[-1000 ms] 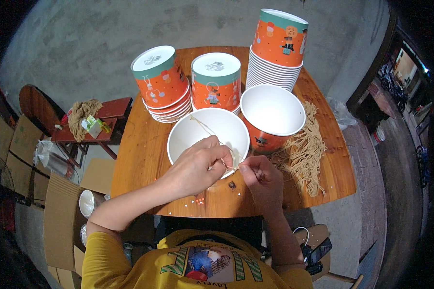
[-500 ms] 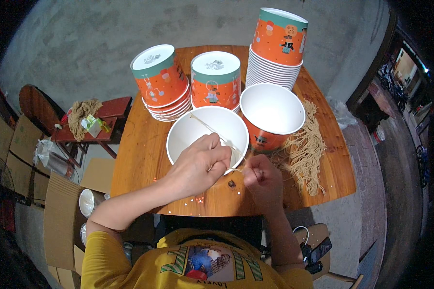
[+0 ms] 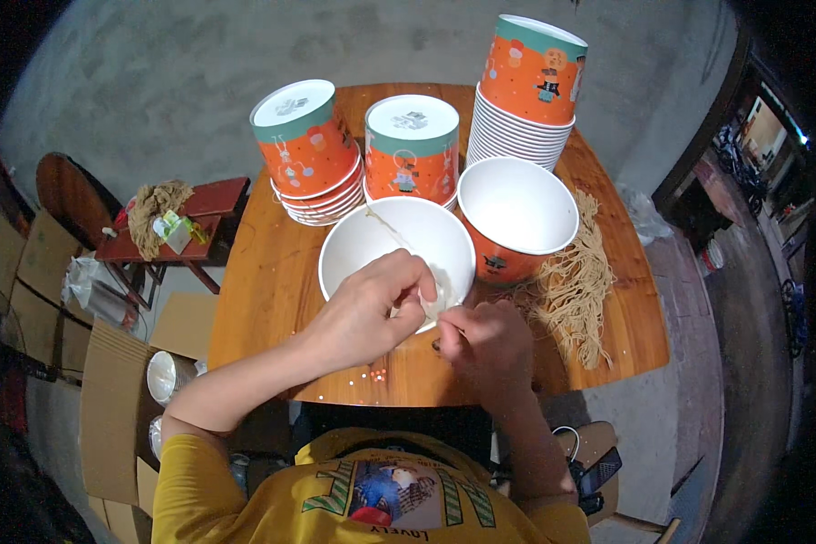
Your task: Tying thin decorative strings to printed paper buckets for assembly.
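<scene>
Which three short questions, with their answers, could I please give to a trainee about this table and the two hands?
1. True or false: the tallest stack of tubs stands behind the right open tub.
2. What lies to the right of that tub? A: a spoon; B: tan strings; C: a green towel.
3. Which hand hides more of the left open tub from view?

Key: 1 true; 2 B; 3 the left hand.

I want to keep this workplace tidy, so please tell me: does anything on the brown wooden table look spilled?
Yes, possibly: small orange and white specks lie scattered near the front edge of the table. Their irregular scatter looks like spillage; I cannot tell their material.
</scene>
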### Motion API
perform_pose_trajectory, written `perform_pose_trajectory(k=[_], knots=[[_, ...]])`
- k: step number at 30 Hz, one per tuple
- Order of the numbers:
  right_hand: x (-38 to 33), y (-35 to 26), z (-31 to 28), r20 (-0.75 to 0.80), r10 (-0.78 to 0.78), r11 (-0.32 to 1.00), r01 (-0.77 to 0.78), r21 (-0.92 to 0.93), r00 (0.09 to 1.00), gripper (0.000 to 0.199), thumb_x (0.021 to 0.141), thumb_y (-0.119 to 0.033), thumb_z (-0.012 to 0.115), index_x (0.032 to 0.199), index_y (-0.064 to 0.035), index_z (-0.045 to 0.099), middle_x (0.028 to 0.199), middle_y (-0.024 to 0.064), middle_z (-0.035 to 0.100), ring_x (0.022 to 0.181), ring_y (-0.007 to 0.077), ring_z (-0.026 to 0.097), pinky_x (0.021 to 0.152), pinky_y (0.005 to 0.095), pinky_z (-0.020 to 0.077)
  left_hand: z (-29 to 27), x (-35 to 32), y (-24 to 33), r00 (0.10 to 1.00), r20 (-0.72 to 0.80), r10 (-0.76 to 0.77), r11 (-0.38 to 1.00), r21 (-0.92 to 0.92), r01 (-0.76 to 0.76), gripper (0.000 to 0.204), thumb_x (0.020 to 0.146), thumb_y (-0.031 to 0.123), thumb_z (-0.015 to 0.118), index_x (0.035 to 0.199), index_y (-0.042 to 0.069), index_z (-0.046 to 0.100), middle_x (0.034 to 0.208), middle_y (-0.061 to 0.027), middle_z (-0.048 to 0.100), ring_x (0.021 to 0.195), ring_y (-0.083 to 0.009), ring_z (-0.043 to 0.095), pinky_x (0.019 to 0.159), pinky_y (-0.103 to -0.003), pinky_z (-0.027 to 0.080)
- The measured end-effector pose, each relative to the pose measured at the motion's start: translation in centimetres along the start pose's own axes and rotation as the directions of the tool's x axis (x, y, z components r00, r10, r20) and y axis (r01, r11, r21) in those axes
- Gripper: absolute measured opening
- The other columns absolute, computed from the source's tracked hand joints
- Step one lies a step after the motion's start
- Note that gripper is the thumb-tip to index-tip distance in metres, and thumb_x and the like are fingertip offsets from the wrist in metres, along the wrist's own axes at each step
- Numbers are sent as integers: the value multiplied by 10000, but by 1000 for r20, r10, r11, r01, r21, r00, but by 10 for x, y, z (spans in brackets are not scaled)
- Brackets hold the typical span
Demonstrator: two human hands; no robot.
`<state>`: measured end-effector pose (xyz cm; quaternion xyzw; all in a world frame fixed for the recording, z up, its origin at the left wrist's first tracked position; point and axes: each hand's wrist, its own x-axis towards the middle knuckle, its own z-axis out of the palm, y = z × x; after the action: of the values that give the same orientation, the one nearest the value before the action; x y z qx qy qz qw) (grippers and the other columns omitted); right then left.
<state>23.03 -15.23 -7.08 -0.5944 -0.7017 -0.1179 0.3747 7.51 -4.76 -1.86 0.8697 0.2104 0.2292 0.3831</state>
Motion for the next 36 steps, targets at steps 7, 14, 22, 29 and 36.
perform_pose_trajectory(k=[7, 14, 22, 29, 36], knots=[[-1, -1, -6, -94, -40, 986, 54, 156, 995, 205, 736, -32, 659, 900, -76, 543, 748, 93, 523, 619, 279, 530, 542, 382, 442, -1, -5, -19, 982, -103, 156, 981, 133, -142, 189, 832, 77, 607, 974, 34, 490, 860, -89, 525, 764, -184, 549, 642, -320, 465], [24, -12, -44, 27, 61, 998, -61, 2, 998, 149, 743, 21, 639, 871, -46, 600, 792, 103, 549, 711, 271, 581, 615, 366, 490, -12, -28, -22, 934, 125, 333, 860, 367, -356, 175, 833, 149, 641, 909, 48, 521, 849, -99, 501, 818, -286, 517, 734, -387, 417], [46, -8, -5, 165, 48, 958, -92, 270, 985, 67, 802, -54, 651, 849, -50, 603, 802, 89, 596, 718, 256, 604, 621, 348, 480, -38, -48, -30, 884, 201, 421, 789, 400, -467, 140, 818, 107, 642, 942, 88, 583, 893, -55, 516, 906, -242, 520, 896, -410, 365], [55, -19, 4, 385, 97, 936, -215, 279, 918, 104, 868, -176, 558, 886, -73, 553, 813, 138, 637, 755, 337, 627, 624, 428, 490, -23, -43, -15, 999, -47, 28, 959, 284, -13, 122, 851, 196, 620, 834, 77, 595, 721, -54, 570, 779, -243, 556, 922, -383, 308], [52, -19, 10, 356, 89, 957, -178, 228, 930, 103, 869, -166, 546, 881, -64, 546, 790, 144, 623, 748, 346, 617, 624, 443, 483, -10, -31, -26, 987, -139, 78, 931, 364, -23, 138, 786, 139, 582, 689, 47, 549, 684, -131, 587, 773, -298, 562, 894, -412, 306]])
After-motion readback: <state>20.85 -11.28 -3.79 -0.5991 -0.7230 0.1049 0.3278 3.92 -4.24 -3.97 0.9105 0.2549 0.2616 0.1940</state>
